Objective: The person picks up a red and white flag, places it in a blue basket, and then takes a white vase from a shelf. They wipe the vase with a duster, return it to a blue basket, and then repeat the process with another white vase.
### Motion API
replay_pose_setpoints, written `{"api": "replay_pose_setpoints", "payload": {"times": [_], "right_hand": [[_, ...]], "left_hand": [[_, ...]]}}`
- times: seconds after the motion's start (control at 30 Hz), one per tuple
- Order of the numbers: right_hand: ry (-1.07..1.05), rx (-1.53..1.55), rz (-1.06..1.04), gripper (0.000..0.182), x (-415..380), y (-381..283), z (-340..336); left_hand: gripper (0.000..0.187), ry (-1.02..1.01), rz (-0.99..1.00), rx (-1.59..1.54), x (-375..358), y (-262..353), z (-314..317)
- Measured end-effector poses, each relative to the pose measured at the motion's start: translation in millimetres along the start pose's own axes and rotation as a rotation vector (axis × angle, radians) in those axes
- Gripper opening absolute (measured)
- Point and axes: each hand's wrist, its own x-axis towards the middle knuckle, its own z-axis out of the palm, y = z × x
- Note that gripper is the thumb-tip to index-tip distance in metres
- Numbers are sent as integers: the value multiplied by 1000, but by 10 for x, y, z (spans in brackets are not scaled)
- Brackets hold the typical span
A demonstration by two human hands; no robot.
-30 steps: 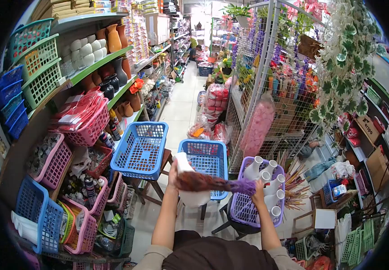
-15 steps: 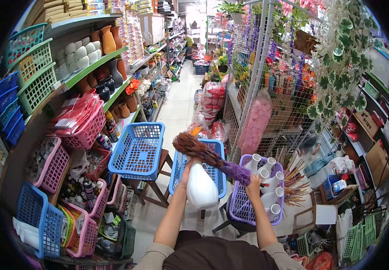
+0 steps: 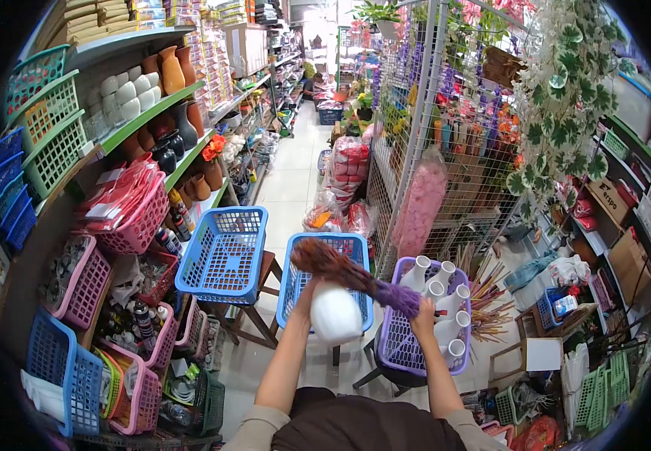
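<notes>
A white vase (image 3: 336, 314) is in my left hand (image 3: 310, 295), its rounded body towards me and its neck hidden behind the duster. My right hand (image 3: 422, 319) grips the purple end of a brown and purple duster (image 3: 340, 269). The duster's brown end lies across the top of the vase, over my left hand. Beneath the vase is a blue basket (image 3: 288, 279) on a stool. Below my right hand, a purple basket (image 3: 408, 361) holds several upright white vases (image 3: 446, 328).
Another blue basket (image 3: 224, 252) stands on a wooden stool at the left. Shelves with pink baskets (image 3: 145, 395) and pots line the left side. A wire rack (image 3: 483, 143) with flowers is at the right, sticks (image 3: 491, 301) beside the purple basket. A person (image 3: 309, 89) is far down the aisle.
The vase has tipped, so more of its base faces me and less of its neck shows. The duster's brown end has dropped slightly over the vase. The view has shifted slightly.
</notes>
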Motion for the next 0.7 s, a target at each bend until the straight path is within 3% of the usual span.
{"api": "replay_pose_setpoints", "payload": {"times": [0.03, 0.1, 0.17, 0.23, 0.33, 0.4, 0.5, 0.57, 0.63, 0.67, 0.7], "right_hand": [[21, -24, 26, 17, 34, -53, 16], [16, -33, 49, 18, 21, -55, 68], [5, 30, 93, 17, -23, -21, 71], [-21, 74, 88, 18, -127, 92, 55], [-48, 125, 40, 19, -278, 248, -22], [-47, 85, -55, 17, -333, 337, -38], [-33, 65, -47, 17, -260, 303, 22], [-54, 50, -41, 17, -146, 206, 81], [-9, 61, 15, 17, -55, 140, 181], [-2, 74, 53, 20, -18, 102, 229], [-2, 77, 54, 20, -17, 72, 246]], "left_hand": [[38, -48, -9, 22, 118, -66, -258], [38, -18, -20, 85, 108, -21, -167], [42, -49, 106, -24, 98, 45, -175], [46, 59, 118, -49, 37, 184, -286], [52, 25, 135, -115, -20, 359, -382], [56, -1, 59, -18, -84, 403, -366], [57, 15, -16, -5, -21, 323, -283], [53, -107, -73, 17, 55, 201, -261], [50, -88, -30, 102, 35, 96, -136], [46, 18, -77, 78, 78, 25, -59], [45, -84, -96, 44, 18, -18, 41]]}}
